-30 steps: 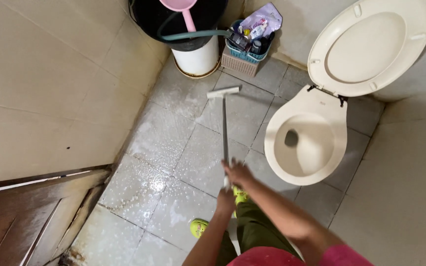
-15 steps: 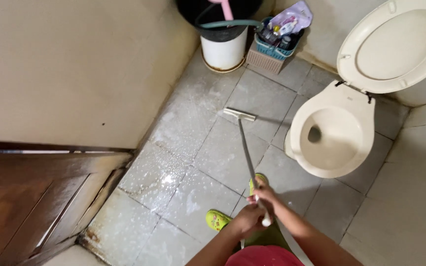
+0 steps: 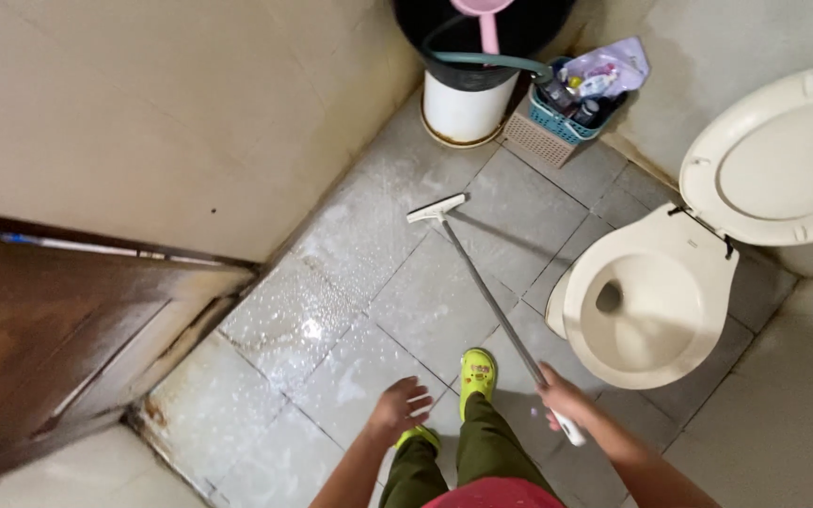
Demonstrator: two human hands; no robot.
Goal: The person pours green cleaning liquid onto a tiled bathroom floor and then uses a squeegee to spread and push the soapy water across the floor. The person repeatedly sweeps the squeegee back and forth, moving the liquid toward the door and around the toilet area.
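My right hand [image 3: 565, 397] grips the white end of a long-handled floor squeegee [image 3: 485, 290]. Its metal shaft runs up and left to a white blade head [image 3: 436, 208] resting on the wet, soapy grey tiled floor [image 3: 350, 282]. My left hand [image 3: 401, 407] hangs free above the floor with fingers spread, holding nothing. Below the hands I see my green trousers and two lime-green clogs [image 3: 477, 371].
A cream toilet [image 3: 646, 306] with its lid raised [image 3: 783, 169] stands at the right. A black tub with a pink ladle [image 3: 486, 23] and green hose sits on a white bucket [image 3: 461, 105]. A basket of bottles [image 3: 566, 103] stands beside it. A brown door [image 3: 58, 329] is left.
My left hand has let go of the squeegee handle and moved left, open. The right hand alone holds it now. The view has shifted, with the blade angled further left.
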